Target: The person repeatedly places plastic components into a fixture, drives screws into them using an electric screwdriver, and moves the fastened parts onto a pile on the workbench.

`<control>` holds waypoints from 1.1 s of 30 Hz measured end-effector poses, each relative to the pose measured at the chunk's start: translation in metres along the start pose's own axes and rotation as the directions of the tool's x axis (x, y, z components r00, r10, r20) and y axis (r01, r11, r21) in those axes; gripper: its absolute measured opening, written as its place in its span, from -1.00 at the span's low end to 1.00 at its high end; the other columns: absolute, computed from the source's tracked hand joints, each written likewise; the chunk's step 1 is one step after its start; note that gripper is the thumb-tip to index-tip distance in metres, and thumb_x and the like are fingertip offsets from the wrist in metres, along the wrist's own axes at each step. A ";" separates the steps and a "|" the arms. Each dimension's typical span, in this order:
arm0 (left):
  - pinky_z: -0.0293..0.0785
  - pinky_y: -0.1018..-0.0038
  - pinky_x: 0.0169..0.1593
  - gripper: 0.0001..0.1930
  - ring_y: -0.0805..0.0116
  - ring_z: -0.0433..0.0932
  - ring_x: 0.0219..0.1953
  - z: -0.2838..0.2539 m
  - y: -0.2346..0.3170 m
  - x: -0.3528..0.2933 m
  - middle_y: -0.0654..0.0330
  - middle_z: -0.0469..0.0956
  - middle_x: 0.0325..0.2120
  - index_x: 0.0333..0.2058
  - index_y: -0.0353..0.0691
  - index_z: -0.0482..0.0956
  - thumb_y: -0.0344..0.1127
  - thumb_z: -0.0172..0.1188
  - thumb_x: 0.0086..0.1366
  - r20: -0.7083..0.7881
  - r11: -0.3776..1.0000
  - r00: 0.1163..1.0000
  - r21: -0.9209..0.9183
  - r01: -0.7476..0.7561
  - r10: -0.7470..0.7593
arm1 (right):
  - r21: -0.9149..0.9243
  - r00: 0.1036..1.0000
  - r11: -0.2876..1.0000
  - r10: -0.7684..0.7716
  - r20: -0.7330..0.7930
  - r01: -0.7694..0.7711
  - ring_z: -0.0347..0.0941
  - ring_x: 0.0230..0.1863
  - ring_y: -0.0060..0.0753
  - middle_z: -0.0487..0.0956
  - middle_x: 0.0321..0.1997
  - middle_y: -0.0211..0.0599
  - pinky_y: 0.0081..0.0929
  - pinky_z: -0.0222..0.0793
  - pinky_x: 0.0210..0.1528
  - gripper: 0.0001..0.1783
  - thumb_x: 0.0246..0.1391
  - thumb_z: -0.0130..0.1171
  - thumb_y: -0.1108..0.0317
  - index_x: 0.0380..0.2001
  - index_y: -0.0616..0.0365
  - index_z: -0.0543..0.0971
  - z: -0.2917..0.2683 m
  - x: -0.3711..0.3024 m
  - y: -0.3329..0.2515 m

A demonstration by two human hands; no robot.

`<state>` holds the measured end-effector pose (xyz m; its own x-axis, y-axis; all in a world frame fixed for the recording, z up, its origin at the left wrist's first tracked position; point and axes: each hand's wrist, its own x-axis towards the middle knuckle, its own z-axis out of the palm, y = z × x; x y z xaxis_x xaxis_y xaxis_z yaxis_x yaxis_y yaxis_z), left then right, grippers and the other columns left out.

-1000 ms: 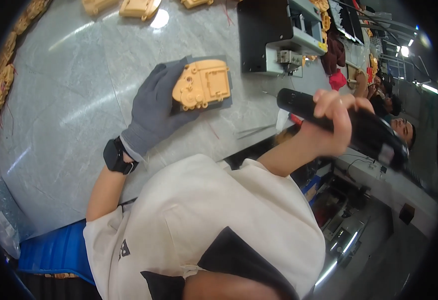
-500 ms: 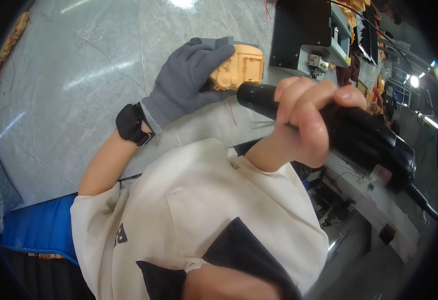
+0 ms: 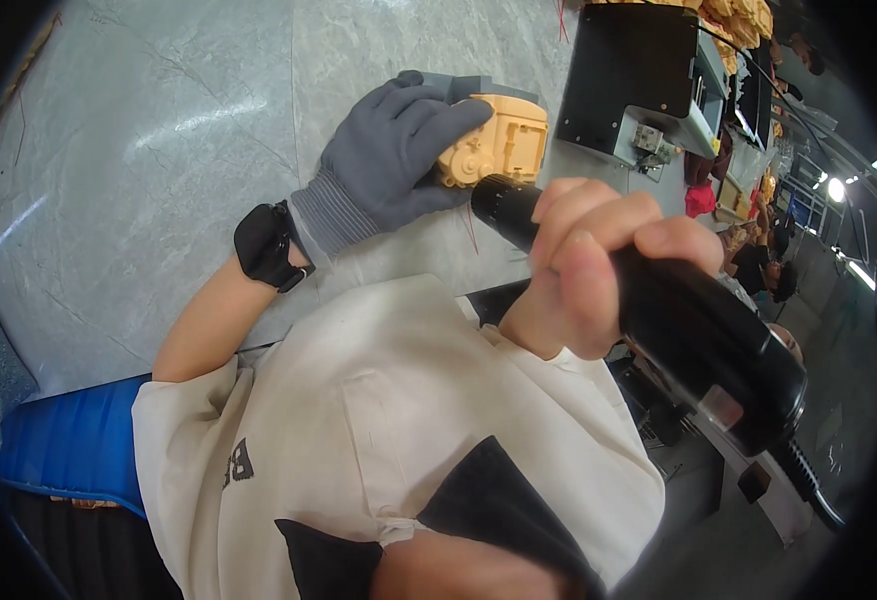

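My left hand, in a grey knitted glove, is closed around a yellow-orange moulded plastic housing. A grey part shows along the housing's far side; how the two are joined is hidden. Bare, my right hand wraps round a black corded electric screwdriver. The tool's nose is at the near edge of the housing, beside my left fingers. Its bit is hidden, so I cannot tell whether it touches a screw.
A black box-shaped machine stands at the far right of the grey table. Thin red wires lie on the tabletop. A blue plastic bin is at the lower left. Yellow-orange parts are piled beyond the machine.
The screwdriver has tilted, its cord end swinging down and nearer to me. The housing and my left hand sit slightly further right in view; both grips are kept.
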<state>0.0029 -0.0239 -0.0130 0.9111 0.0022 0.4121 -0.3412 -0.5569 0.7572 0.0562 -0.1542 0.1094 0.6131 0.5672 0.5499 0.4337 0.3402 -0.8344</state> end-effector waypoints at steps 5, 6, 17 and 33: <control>0.19 0.08 0.12 -0.24 0.07 0.38 -0.07 0.001 0.001 0.008 0.10 0.45 -0.20 0.06 -0.17 0.29 -0.12 0.31 -0.21 0.004 1.000 1.000 0.010 -0.021 0.021 | 0.015 0.998 0.999 0.053 -0.021 -0.053 0.26 -0.71 -0.52 0.38 -0.60 -0.24 -0.54 0.26 -0.61 -0.53 -0.20 0.02 0.81 -0.23 0.21 0.15 -0.003 0.000 -0.001; 0.19 0.08 0.12 -0.24 0.07 0.38 -0.07 0.002 0.001 0.009 0.10 0.45 -0.20 0.06 -0.17 0.29 -0.12 0.31 -0.21 0.014 0.999 0.999 0.010 -0.031 0.031 | -0.007 0.997 0.998 0.064 -0.048 -0.064 0.28 -0.71 -0.49 0.38 -0.61 -0.24 -0.53 0.28 -0.59 -0.52 -0.20 0.04 0.80 -0.21 0.21 0.16 -0.002 -0.002 -0.002; 0.17 0.13 0.17 -0.27 0.16 0.41 -0.07 -0.002 0.011 0.010 0.14 0.46 -0.19 0.03 -0.12 0.34 -0.13 0.39 -0.18 0.047 0.997 0.999 0.078 0.013 -0.017 | -0.054 0.764 0.987 -0.151 -0.627 0.151 0.34 -0.65 -0.43 0.33 -0.67 -0.32 -0.32 0.35 -0.39 -0.64 -0.17 -0.05 0.51 -0.19 0.18 0.30 -0.118 -0.013 -0.048; 0.29 0.20 0.10 -0.22 0.09 0.44 -0.12 0.002 0.008 0.011 0.09 0.47 -0.16 0.05 -0.22 0.28 -0.01 0.36 -0.14 -0.067 0.995 0.996 0.077 0.057 -0.051 | -0.065 0.789 0.992 0.048 -0.613 -0.111 0.23 -0.70 -0.42 0.28 -0.68 -0.34 -0.31 0.26 -0.42 -0.54 -0.24 -0.04 0.51 -0.13 0.22 0.28 -0.104 -0.024 -0.024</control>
<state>0.0104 -0.0299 -0.0035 0.9098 0.0867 0.4058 -0.2704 -0.6180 0.7382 0.0996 -0.2536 0.1206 0.9091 0.0038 0.4165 0.4050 0.2252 -0.8861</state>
